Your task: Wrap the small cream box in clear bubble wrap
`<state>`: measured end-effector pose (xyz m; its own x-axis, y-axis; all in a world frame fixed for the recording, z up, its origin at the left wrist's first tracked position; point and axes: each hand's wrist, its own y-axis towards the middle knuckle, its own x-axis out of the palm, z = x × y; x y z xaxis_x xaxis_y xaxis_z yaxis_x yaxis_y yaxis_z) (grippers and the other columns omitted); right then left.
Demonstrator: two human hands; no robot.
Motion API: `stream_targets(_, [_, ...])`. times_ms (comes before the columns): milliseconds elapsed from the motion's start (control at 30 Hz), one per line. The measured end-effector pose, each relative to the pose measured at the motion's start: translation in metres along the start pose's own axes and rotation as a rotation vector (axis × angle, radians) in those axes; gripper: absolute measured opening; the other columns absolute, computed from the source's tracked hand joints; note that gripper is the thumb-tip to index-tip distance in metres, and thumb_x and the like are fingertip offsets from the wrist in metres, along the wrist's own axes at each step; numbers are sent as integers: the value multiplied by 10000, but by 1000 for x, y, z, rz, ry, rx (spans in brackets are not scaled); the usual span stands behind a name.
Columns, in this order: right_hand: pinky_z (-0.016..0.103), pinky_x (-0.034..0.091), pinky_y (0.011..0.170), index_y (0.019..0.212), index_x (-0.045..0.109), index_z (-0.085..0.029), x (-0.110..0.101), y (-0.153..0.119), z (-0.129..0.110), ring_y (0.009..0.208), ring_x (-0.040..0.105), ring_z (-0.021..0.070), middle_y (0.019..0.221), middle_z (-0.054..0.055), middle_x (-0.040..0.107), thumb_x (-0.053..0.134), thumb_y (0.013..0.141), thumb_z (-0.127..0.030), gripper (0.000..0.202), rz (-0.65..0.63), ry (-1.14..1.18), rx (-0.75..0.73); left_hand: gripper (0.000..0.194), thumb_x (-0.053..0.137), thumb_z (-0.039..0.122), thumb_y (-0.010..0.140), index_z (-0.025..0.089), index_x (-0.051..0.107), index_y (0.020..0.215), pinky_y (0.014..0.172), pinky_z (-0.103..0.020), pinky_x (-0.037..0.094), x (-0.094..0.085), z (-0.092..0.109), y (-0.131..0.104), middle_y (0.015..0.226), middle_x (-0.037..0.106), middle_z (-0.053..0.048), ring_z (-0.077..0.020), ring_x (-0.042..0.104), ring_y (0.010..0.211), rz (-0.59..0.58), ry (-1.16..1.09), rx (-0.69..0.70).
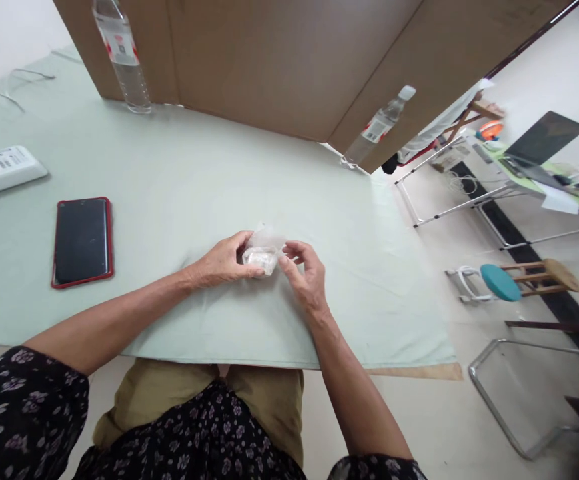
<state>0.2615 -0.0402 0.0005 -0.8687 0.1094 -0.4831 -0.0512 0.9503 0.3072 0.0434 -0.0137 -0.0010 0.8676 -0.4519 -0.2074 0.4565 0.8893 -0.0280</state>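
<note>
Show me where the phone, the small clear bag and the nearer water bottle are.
phone (82,241): head view, middle of its dark screen.
small clear bag (262,257): head view, its bulging middle between both hands.
water bottle (123,53): head view, on its label.

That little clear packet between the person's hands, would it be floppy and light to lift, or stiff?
The clear packet looks thin and crinkled, so probably floppy and light. Its film may be slippery; the left hand and right hand pinch it from both sides. Lying flat on the green cloth, it seems unlikely to roll.
</note>
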Motion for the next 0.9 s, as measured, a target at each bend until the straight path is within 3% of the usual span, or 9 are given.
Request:
stream_targets(67, [386, 511, 824, 1174, 613, -235, -4, -5, 1, 914, 650, 221, 1069, 69, 706, 685, 850, -431, 386, -18, -47, -84, 757, 816, 472, 703, 167, 522, 1331, 898, -373, 495, 0, 1, 0, 1253, 647, -114, -268, 625, 1090, -5, -19, 7])
stream_targets(200, [479, 518, 927, 1382, 511, -250, 0, -12, 3, 1149, 625, 301, 1329, 136, 642, 746, 815, -431, 640, -176, -179, -287, 781, 808, 463, 719, 158, 503, 1370, 894, -370, 487, 0, -2, 1, 1243, 645, -111, -269, 617, 1082, -17, -20, 20])
stream_targets(300, [510, 488, 986, 1382, 517, -238, 8, -12, 3, 1190, 616, 318, 1328, 140, 657, 717, 847, -410, 597, -160, -269, -370, 771, 814, 448, 717, 156, 521, 1368, 887, -359, 484, -1, -3, 2, 1270, 633, -112, -275, 606, 1096, -28, -10, 33])
stream_targets(400, [480, 490, 953, 1274, 593, -238, 12, -9, 2, 1110, 648, 296, 1227, 114, 710, 683, 878, -374, 429, -145, -290, -371, 756, 819, 432, 717, 165, 531, 1364, 889, -338, 483, -3, -2, 3, 1280, 631, -106, -269, 605, 1118, -75, -101, 48])
stream_targets(500, [455, 489, 938, 1208, 627, -239, 11, -6, 0, 1080, 652, 282, 1185, 96, 726, 692, 869, -367, 369, -176, -251, -346, 605, 779, 480, 746, 152, 614, 1227, 835, -309, 482, -4, 3, 3, 1153, 677, -90, -233, 632, 1023, -91, -255, -13])
stream_targets(667, [457, 489, 950, 1202, 643, -265, 9, -4, -3, 1089, 646, 278, 1183, 77, 727, 686, 866, -416, 371, -218, -196, -253, 367, 763, 475, 699, 151, 613, 785, 654, -244, 407, 0, 11, 5, 710, 604, 18, -114, 523, 665, 95, -397, -137])
stream_targets(800, [464, 488, 979, 1159, 680, -267, 11, -7, -5, 1110, 636, 271, 1170, 81, 699, 693, 864, -433, 338, -210, -157, -222, 310, 751, 418, 672, 159, 595, 741, 613, -234, 367, 4, 15, 4, 653, 560, 43, -96, 473, 614, 152, -422, -157])
stream_targets(900, [498, 465, 1039, 1112, 709, -262, 13, -8, -4, 1203, 585, 293, 1306, 108, 600, 729, 828, -454, 344, -145, -148, -197, 293, 737, 402, 681, 160, 584, 750, 599, -232, 357, 6, 15, 3, 653, 561, 43, -96, 473, 604, 155, -439, -162])
